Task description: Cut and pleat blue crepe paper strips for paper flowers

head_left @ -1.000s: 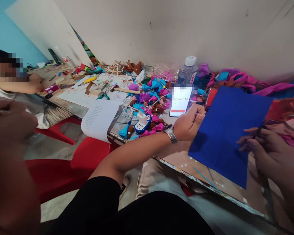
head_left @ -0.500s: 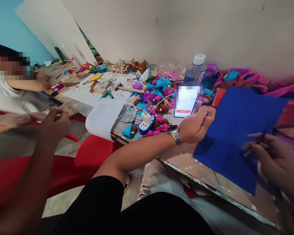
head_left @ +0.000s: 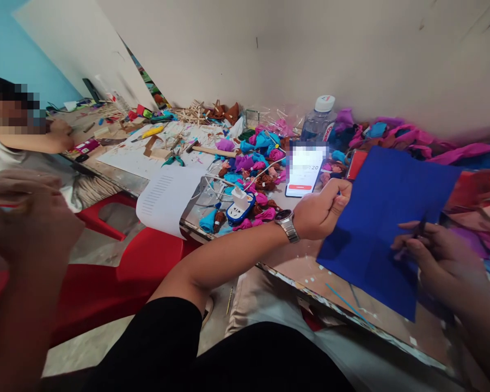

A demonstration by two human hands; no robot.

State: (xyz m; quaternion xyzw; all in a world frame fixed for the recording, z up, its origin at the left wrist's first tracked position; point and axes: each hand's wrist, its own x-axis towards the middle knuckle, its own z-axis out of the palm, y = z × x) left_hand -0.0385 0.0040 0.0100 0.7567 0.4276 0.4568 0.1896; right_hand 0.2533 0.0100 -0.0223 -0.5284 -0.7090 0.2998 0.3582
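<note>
My left hand (head_left: 323,211), with a metal watch on its wrist, pinches the upper left edge of a dark blue sheet (head_left: 375,239). The sheet is held up at a slant over the table's near edge. At the right, my right hand (head_left: 436,258) is closed round a dark tool (head_left: 423,227) in front of the sheet; the tool looks like scissors, but its shape is blurred. A lit phone (head_left: 305,171) stands behind my left hand, in front of a plastic bottle (head_left: 318,122).
Crumpled pink, blue and brown bundles (head_left: 265,179) lie around a power socket (head_left: 240,208). A hammer (head_left: 212,151), pliers (head_left: 173,158) and a yellow cutter (head_left: 152,132) lie further left. Another person's hands (head_left: 28,212) are at the left, by a red chair (head_left: 147,261).
The view has shifted slightly, moving most things a little left. The other person's hands at the left have come together and moved lower. My hands keep their hold.
</note>
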